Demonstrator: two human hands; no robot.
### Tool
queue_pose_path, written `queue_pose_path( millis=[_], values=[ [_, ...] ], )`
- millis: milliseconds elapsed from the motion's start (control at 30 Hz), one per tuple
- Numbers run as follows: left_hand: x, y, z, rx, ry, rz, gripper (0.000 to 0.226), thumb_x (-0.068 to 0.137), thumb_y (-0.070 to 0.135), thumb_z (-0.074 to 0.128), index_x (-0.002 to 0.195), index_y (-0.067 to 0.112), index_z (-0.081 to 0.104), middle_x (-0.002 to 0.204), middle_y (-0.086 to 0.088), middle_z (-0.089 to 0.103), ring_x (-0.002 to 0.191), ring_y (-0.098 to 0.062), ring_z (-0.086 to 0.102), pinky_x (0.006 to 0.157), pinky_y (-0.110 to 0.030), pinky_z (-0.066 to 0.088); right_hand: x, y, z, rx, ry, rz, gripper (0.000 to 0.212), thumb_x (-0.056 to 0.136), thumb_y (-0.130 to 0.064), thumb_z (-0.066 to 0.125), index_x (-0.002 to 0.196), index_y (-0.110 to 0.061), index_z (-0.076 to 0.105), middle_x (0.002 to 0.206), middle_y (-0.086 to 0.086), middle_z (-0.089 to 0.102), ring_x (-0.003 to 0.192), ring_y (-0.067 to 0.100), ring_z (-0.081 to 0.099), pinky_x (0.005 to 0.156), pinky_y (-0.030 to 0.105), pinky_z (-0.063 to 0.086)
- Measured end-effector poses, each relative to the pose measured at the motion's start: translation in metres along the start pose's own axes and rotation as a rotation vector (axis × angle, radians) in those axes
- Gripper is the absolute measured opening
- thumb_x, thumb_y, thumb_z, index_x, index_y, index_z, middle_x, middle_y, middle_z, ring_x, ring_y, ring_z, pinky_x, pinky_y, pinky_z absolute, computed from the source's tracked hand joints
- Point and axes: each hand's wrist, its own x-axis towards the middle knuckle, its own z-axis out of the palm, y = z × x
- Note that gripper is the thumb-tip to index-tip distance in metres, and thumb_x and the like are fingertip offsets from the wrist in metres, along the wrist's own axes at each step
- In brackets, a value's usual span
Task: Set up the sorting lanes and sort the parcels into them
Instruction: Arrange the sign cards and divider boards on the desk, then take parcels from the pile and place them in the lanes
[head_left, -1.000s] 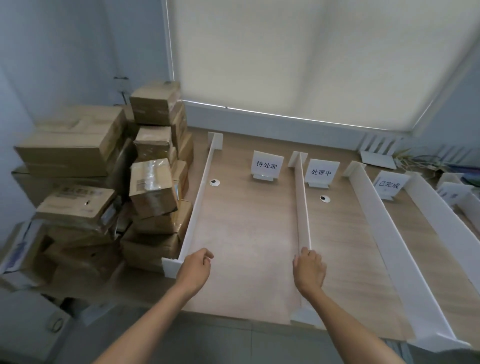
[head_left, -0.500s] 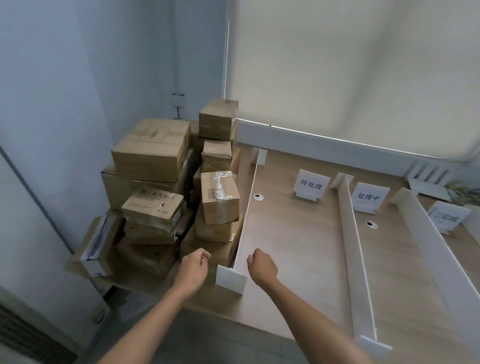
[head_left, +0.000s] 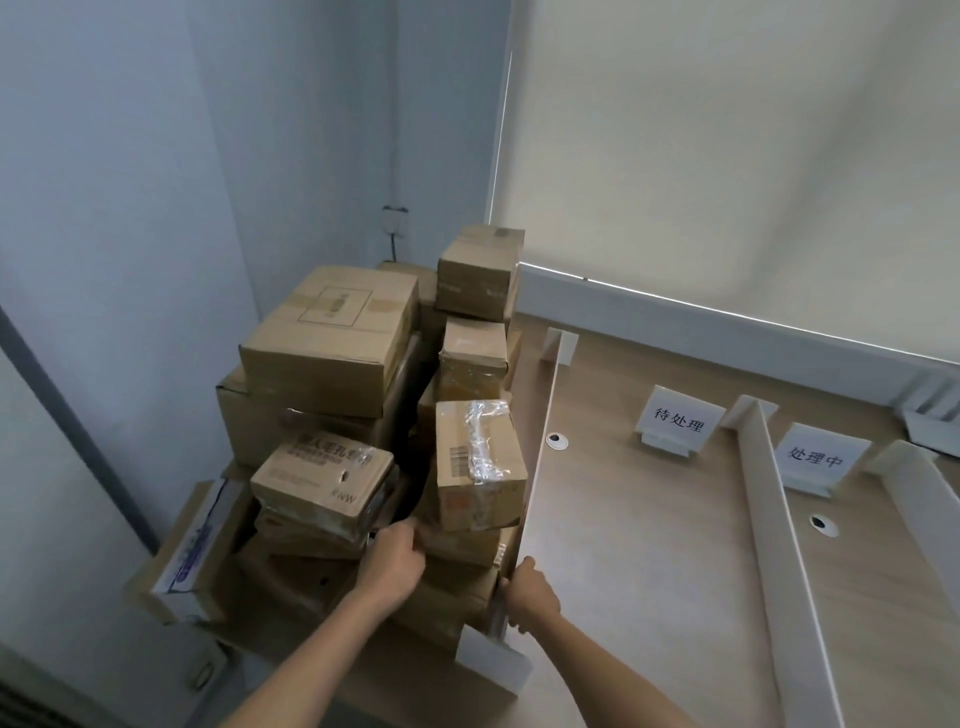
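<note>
Head: taped parcel (head_left: 478, 467) beside left fingers (head_left: 409, 535)

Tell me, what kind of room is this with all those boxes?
Probably an office corner turned into a small parcel-sorting station: cardboard parcels stacked by the wall, white dividers making lanes on a wooden desk, and little sign cards labelling the lanes.

The person is showing two bare forearms, uncovered from the lower edge of the view up to the wrists. The left forearm (head_left: 311, 654) is ending in a bare left grip (head_left: 392, 564); the right forearm (head_left: 613, 675) is ending in a bare right grip (head_left: 532, 597). Any sleeve is lying out of view.
</note>
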Motion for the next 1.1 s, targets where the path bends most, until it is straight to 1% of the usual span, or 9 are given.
queue_pose_path(
  millis=[133,300,400,500,600,667,800,1000,1100],
  values=[
    [0.01,-0.005,-0.003,0.011,-0.042,0.003,0.024,0.089,0.013,0.049,0.097,0.03,0.063,0.103,0.004,0.066,0.102,-0.019,0.06,0.089,-0.039,0.052,0.001,0.004,-0.002,-0.037,0.055,-0.014,0.031,0.1,-0.026,0.04,0.128,-0.014,0.037,0.12,0.005,0.057,0.084,0.015,0.056,0.067,0.021,0.049],
    [0.013,-0.006,-0.009,0.021,-0.068,0.074,0.022,0.092,0.013,0.047,0.102,0.025,0.063,0.105,0.004,0.065,0.102,-0.016,0.059,0.089,-0.036,0.051,-0.016,0.005,-0.015,-0.043,0.309,-0.002,0.024,0.098,-0.025,0.044,0.121,-0.016,0.043,0.111,0.002,0.063,0.072,0.013,0.051,0.05,0.015,0.035],
    [0.009,-0.008,-0.008,0.068,-0.089,0.103,0.023,0.092,0.012,0.048,0.105,0.02,0.064,0.106,-0.002,0.066,0.102,-0.02,0.06,0.088,-0.036,0.051,-0.03,0.014,-0.022,-0.023,0.401,0.025,0.02,0.096,-0.024,0.045,0.114,-0.015,0.046,0.109,0.004,0.065,0.08,0.019,0.063,0.063,0.025,0.051],
    [-0.001,-0.008,-0.006,0.093,-0.111,0.123,0.023,0.093,0.013,0.047,0.108,0.018,0.065,0.109,-0.006,0.066,0.104,-0.023,0.061,0.085,-0.031,0.05,-0.045,0.029,-0.022,-0.004,0.447,0.066,0.019,0.094,-0.023,0.047,0.111,-0.014,0.047,0.108,0.006,0.066,0.082,0.023,0.065,0.069,0.031,0.055],
    [-0.012,-0.012,-0.004,0.066,-0.133,0.111,0.022,0.093,0.014,0.047,0.104,0.019,0.065,0.111,-0.005,0.066,0.105,-0.023,0.061,0.088,-0.033,0.05,-0.058,0.046,-0.02,-0.037,0.456,0.108,0.019,0.093,-0.019,0.044,0.111,-0.011,0.047,0.104,0.008,0.067,0.082,0.027,0.064,0.065,0.033,0.049],
    [-0.019,-0.017,-0.002,0.06,-0.146,0.105,0.022,0.093,0.014,0.046,0.102,0.02,0.065,0.111,-0.003,0.066,0.105,-0.021,0.061,0.089,-0.033,0.05,-0.066,0.058,-0.015,-0.044,0.462,0.123,0.018,0.093,-0.017,0.043,0.109,-0.01,0.047,0.098,0.008,0.067,0.075,0.026,0.06,0.064,0.033,0.047],
    [-0.029,-0.022,0.003,0.069,-0.139,0.07,0.023,0.094,0.014,0.046,0.105,0.021,0.065,0.111,-0.001,0.066,0.105,-0.02,0.06,0.087,-0.03,0.049,-0.072,0.081,0.003,-0.027,0.454,0.147,0.016,0.093,-0.017,0.043,0.108,-0.012,0.045,0.096,0.007,0.067,0.069,0.022,0.056,0.064,0.032,0.051],
    [-0.037,-0.027,0.004,0.063,-0.114,0.027,0.024,0.095,0.014,0.045,0.108,0.022,0.064,0.112,0.001,0.065,0.106,-0.02,0.06,0.089,-0.033,0.05,-0.071,0.102,0.019,-0.105,0.281,0.082,0.011,0.092,-0.009,0.031,0.098,-0.013,0.039,0.081,0.003,0.054,0.068,0.022,0.052,0.058,0.032,0.045],
    [-0.037,-0.025,0.002,0.025,-0.09,0.009,0.023,0.094,0.013,0.044,0.104,0.022,0.064,0.109,-0.001,0.065,0.101,-0.02,0.06,0.087,-0.035,0.051,-0.068,0.113,0.024,-0.05,0.199,0.045,0.011,0.096,-0.019,0.033,0.101,-0.014,0.041,0.092,0.006,0.06,0.079,0.023,0.06,0.072,0.038,0.054]
  ],
)
